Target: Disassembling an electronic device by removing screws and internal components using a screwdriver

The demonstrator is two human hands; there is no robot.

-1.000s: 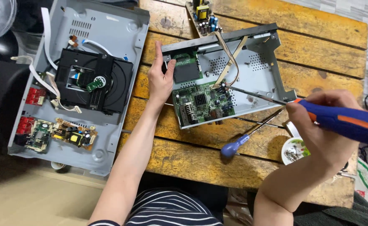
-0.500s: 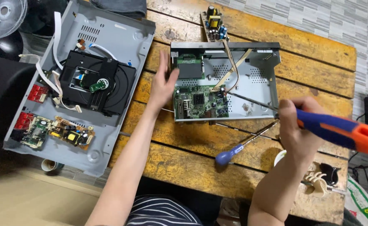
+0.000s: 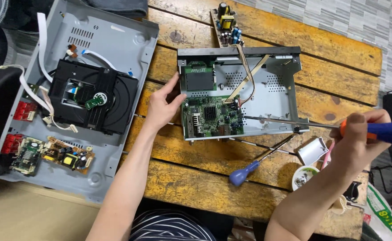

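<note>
Far to the left of my left hand lies a large open grey metal player chassis (image 3: 115, 40), carrying a black square disc drive (image 3: 93, 96), white ribbon cables (image 3: 42, 49) and a small brown power board with yellow parts (image 3: 68, 155) near its front edge.

My left hand (image 3: 162, 105) is open, fingers spread, palm on the worn wooden plank table (image 3: 196, 183), fingertips touching the left wall of the smaller open grey metal case (image 3: 274, 89).

Inside that case, just right of my left fingers, sits a green circuit board with a black square heat sink (image 3: 211, 116). Behind the case, a narrow loose circuit board with blue and yellow components (image 3: 227, 24) rests on the table.

Between my hands, toward me, lies a spare screwdriver with a blue bulb handle (image 3: 242, 173).

My right hand (image 3: 361, 140) is closed around a long screwdriver with a blue and orange handle (image 3: 390, 132); its thin shaft reaches left to the green board's right edge. Just below this hand stands a small round white dish (image 3: 304, 176).
</note>
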